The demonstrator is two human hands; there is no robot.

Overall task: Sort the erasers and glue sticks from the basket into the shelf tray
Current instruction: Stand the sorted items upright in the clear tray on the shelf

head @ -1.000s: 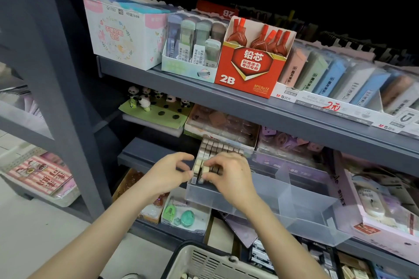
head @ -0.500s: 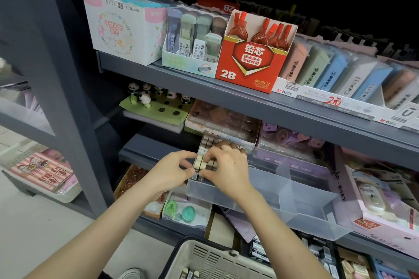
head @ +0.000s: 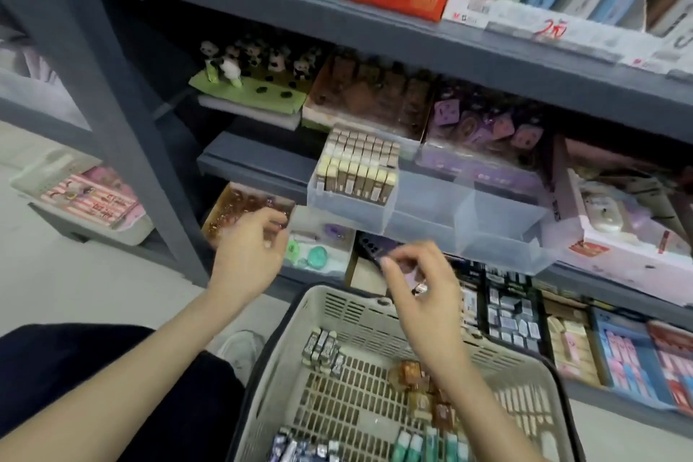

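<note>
Both hands are hovering with fingers loosely curled, seemingly holding nothing: left hand just outside the basket by its far-left corner, right hand over its far rim, probably poised to reach for more. Erasers are lying near that corner, green sticks at its near edge. Packed rows are filling the tray at its left end

The basket runs off the bottom edge, and blur hides whether the right hand has anything in its grip.
</note>
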